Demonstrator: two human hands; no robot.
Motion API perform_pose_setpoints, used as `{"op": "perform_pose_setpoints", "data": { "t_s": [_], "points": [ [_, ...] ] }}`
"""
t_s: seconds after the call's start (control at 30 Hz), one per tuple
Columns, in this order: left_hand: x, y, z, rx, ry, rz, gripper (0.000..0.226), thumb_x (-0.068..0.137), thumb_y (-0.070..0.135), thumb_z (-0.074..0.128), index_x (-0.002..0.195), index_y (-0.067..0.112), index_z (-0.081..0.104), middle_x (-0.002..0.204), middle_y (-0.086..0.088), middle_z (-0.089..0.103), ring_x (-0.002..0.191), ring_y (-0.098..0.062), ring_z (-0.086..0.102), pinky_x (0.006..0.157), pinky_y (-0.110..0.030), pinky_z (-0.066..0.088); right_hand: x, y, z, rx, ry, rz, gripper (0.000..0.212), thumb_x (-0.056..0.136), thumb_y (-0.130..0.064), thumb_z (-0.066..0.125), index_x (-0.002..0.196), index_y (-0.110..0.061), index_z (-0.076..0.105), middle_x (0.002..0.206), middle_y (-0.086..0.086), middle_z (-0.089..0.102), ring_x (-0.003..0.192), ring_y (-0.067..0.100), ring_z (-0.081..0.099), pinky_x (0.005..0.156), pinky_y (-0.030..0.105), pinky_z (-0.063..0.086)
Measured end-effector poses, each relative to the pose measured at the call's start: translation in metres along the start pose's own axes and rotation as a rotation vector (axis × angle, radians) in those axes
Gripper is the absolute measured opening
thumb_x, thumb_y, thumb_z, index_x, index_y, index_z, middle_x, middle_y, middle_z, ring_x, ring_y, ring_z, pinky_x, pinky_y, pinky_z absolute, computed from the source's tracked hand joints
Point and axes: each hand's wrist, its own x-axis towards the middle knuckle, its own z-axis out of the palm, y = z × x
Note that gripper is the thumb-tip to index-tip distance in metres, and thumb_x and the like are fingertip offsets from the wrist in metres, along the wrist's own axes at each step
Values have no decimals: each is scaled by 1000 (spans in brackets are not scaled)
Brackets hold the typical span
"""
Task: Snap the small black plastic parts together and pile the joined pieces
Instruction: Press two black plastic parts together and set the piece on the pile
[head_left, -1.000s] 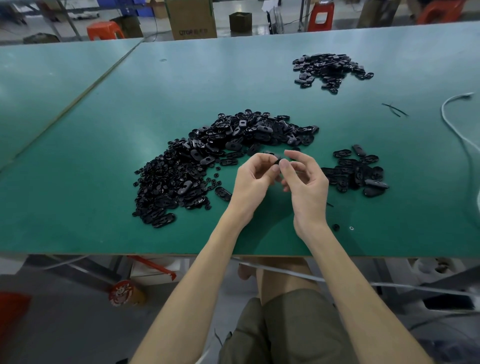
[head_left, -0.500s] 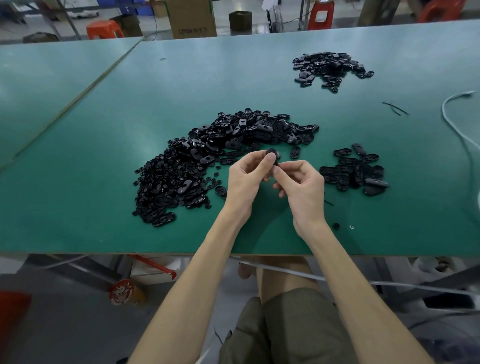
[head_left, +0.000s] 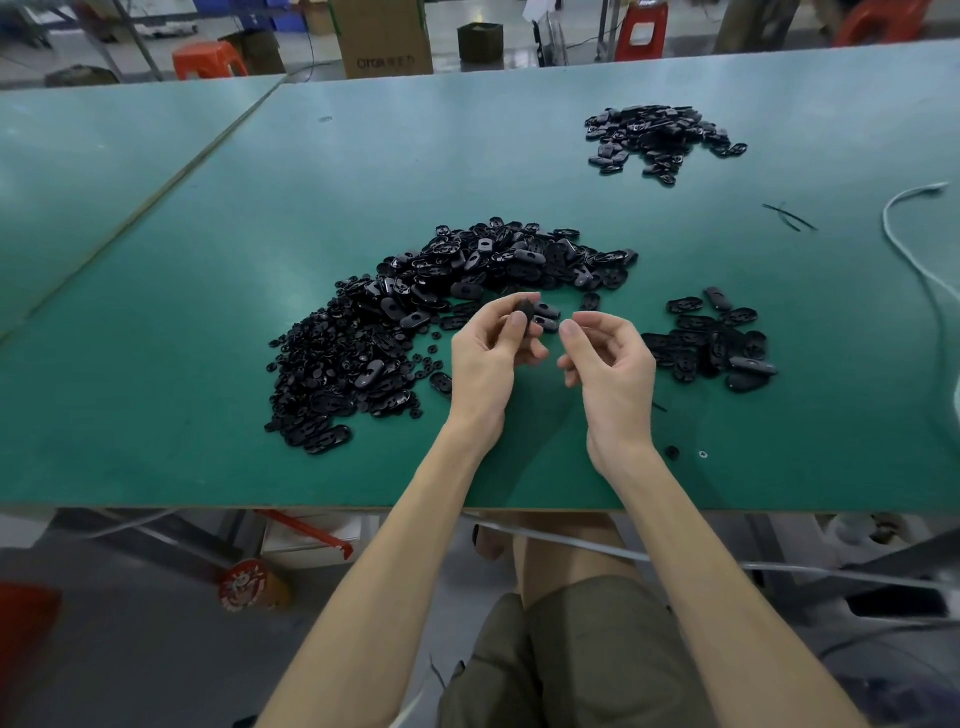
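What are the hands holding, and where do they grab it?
The left hand pinches a small black plastic piece by its lower end, between thumb and forefinger. The right hand holds nothing.

The little part (head_left: 523, 307) in my left hand (head_left: 488, 358) is black. The big heap (head_left: 363, 353) is black too. My bench (head_left: 182, 338) is green. The cord (head_left: 885, 223) by its right edge is white.

My left hand (head_left: 488, 358) pinches one black part (head_left: 523, 310); loose heap (head_left: 415, 322) left, smaller pile (head_left: 717, 343) right, far pile (head_left: 660, 137) beyond
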Motion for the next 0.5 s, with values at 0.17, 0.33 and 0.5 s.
{"op": "perform_pose_setpoints", "data": {
  "t_s": [0.17, 0.33, 0.5],
  "points": [
    [-2, 0, 2, 94, -120, 46, 21, 102, 1, 59, 116, 4, 74, 83, -9, 72, 61, -16, 59, 65, -29, 54, -1, -1, 0, -10, -34, -34, 7, 97, -17, 73, 103, -18, 73, 85, 1, 73, 69, 10, 64, 59, 24, 50],
    [-2, -1, 3, 122, -176, -9, 17, 102, 4, 61, 115, -4, 68, 75, -3, 71, 56, -16, 62, 59, -25, 53, -1, 1, 0, 5, 18, -32, 3, 97, -16, 73, 98, -16, 70, 83, -1, 74, 70, 11, 64, 62, 25, 51],
    [-1, -2, 3, 114, -135, -12, 18, 99, 5, 66, 113, -6, 69, 77, -7, 73, 62, -16, 67, 63, -25, 54, 0, 0, 0, -18, 13, -16, 5, 96, -15, 74, 93, -18, 72, 75, -6, 72, 65, 8, 62, 60, 22, 50]
  ]
}}
